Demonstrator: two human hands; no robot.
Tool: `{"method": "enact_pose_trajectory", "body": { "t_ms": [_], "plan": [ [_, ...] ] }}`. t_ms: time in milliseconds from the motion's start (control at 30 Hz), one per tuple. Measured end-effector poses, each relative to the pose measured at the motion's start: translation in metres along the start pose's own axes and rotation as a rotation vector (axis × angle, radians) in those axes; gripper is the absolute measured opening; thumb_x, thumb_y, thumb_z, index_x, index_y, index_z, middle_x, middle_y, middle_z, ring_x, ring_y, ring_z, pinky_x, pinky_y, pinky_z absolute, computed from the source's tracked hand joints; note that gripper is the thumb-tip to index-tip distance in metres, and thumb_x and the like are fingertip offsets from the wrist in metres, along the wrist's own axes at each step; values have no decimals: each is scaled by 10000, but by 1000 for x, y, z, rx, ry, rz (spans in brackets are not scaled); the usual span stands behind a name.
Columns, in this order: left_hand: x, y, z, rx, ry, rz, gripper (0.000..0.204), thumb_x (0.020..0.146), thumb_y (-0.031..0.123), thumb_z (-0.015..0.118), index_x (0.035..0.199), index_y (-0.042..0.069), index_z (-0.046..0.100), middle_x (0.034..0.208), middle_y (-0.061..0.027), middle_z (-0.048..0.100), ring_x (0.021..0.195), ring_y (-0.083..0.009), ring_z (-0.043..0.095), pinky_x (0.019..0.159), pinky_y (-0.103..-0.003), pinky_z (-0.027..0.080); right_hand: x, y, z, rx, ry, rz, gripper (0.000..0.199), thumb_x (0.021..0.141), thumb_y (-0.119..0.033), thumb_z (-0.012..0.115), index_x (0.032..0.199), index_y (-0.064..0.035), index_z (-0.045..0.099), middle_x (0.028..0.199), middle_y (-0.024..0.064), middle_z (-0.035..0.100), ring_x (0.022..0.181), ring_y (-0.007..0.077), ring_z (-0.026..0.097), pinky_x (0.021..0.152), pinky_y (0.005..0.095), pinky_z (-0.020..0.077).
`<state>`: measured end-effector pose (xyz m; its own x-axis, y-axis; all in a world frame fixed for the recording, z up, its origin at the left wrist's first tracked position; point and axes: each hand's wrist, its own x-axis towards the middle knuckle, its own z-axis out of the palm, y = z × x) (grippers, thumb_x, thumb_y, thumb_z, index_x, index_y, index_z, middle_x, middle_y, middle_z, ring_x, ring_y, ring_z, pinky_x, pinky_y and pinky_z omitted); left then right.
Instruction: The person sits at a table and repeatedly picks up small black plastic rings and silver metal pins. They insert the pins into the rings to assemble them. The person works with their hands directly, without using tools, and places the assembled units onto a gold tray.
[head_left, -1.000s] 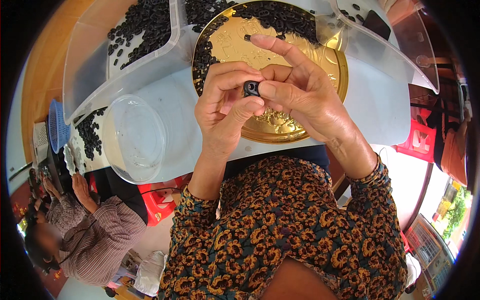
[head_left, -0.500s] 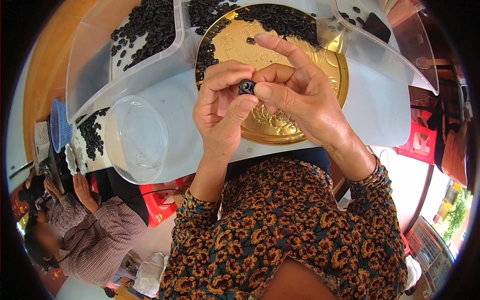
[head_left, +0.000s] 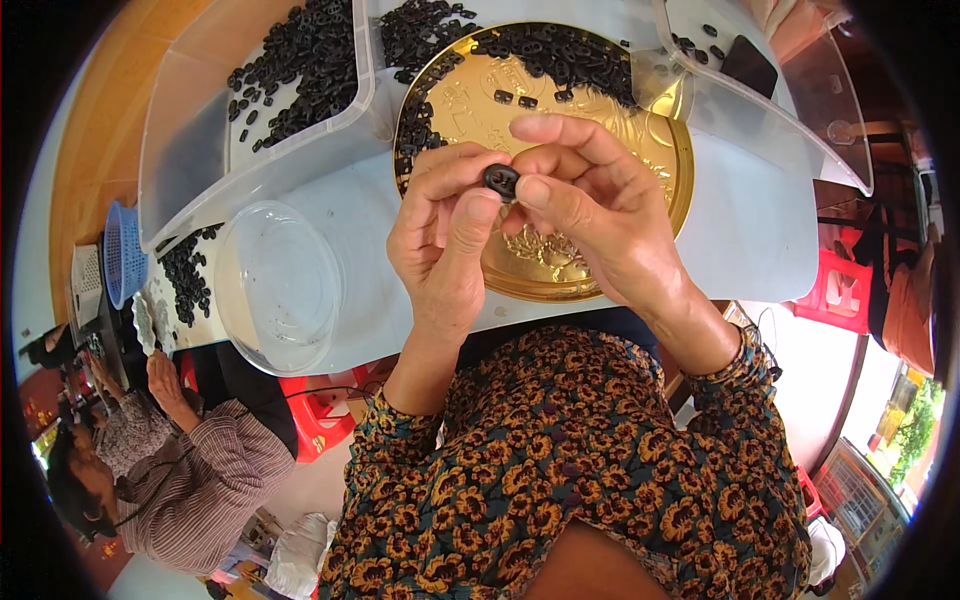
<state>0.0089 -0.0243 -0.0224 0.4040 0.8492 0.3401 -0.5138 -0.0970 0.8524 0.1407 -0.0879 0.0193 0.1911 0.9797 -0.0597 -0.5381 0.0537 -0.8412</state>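
Little has moved: both hands stay mid-frame over the gold tray (head_left: 660,130), left hand (head_left: 445,235) and right hand (head_left: 590,215) still pinching one small black piece (head_left: 501,180).

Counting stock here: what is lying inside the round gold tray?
Small black pieces heap along the gold tray's far rim, a few loose. Both hands cover its near part.

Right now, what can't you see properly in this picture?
- Head view: most of the small black piece is covered by the fingertips of the left hand and right hand.
- The middle of the gold tray is hidden behind both hands.
- The far ends of the clear bins are cut off by the picture's top edge.
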Motion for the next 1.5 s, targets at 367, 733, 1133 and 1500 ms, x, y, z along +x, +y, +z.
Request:
{"method": "enact_pose_trajectory", "body": {
  "t_ms": [367,733,1133,1500],
  "plan": [
    [4,1,-13,109,101,-161,194,946,111,537,1089,-9,591,1022,-110,621,916,-149,584,793,-295,487,32,-105,-58,-1191,458,-806,212,881,-20,634,1091,8,646,949,18,678,743,18,546,658,150,434],
    [-2,5,-17,91,71,-306,190,948,121,544,1078,-6,599,908,-85,646,803,-128,585,718,-258,462,56,-42,-28,-1412,-39,-614,133,848,-78,626,967,-34,666,898,105,641,724,250,629,644,321,509],
    [0,10,-9,69,38,-300,185,947,123,546,1066,-6,604,901,-86,645,789,-127,593,691,-246,463,141,7,-43,-1973,-27,-282,217,896,-244,555,1010,-103,674,912,121,611,809,326,633,714,420,508],
    [-1,13,-7,63,63,-339,178,948,117,543,1064,-4,603,894,-84,645,770,-122,589,685,-245,466,123,2,-43,-1868,-251,-325,172,860,-206,585,921,-57,645,900,127,607,734,314,625,668,402,510]
  ]
}}
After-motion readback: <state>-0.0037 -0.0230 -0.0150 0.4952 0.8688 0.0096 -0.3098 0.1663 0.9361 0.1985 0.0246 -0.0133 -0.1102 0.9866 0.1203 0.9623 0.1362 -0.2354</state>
